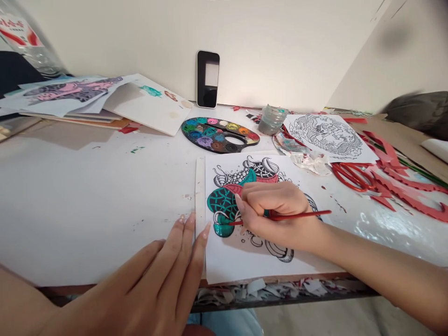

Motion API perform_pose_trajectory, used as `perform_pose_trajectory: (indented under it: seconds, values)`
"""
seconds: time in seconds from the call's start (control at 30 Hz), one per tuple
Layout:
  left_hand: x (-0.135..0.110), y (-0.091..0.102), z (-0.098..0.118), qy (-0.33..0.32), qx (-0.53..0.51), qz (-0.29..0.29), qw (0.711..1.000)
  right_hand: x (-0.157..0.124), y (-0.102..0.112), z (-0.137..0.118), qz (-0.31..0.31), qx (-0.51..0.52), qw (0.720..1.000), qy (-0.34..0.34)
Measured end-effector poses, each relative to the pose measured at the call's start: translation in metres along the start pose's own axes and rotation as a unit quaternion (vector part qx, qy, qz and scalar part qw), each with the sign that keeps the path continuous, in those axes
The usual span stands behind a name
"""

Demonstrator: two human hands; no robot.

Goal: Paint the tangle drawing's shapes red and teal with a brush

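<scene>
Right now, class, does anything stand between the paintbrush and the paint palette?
Nothing visible does: the paintbrush in the right hand lies over the drawing, and only that sheet and the tabletop lie before the paint palette.

You can't read anything for certain in this view. The one real piece of print sits on the white label (19, 30) of the clear plastic bottle (42, 53) at the top left corner: you get a dark line of script, possibly Arabic, over red swooshes, but it's too blurred and cut off to make out. The smartphone (207, 79) propped against the wall shows no legible writing, and neither does the handle of the red paintbrush (301, 215) in your right hand (276, 214).
</scene>
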State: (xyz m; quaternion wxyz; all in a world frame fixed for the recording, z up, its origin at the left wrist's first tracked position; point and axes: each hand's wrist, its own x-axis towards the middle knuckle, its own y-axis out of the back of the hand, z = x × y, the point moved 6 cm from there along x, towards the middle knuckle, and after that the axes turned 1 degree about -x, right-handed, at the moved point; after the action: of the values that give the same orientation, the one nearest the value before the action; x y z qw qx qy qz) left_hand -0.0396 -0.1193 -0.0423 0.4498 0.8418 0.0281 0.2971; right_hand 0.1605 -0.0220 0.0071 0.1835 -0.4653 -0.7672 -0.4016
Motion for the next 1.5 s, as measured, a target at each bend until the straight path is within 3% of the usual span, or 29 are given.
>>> perform_pose_trajectory:
  seconds: [0.93,1.07,1.33,1.5]
  values:
    - [-0.0024,-0.0004,0.0021,-0.025,0.020,-0.001,0.999,0.0008,0.0005,0.0025,0.010,0.030,0.999,-0.027]
    - [-0.0005,-0.0015,0.0007,-0.033,0.017,-0.006,0.999,0.0004,0.0010,0.0052,0.009,0.027,0.998,-0.059]
    - [0.0009,0.0001,0.0047,-0.059,0.030,-0.023,0.998,-0.0003,0.0009,0.0019,0.034,0.053,0.997,-0.037]
    - [-0.0020,-0.0007,0.0047,-0.060,0.034,-0.024,0.997,-0.0013,-0.0005,0.0038,0.016,0.033,0.998,-0.045]
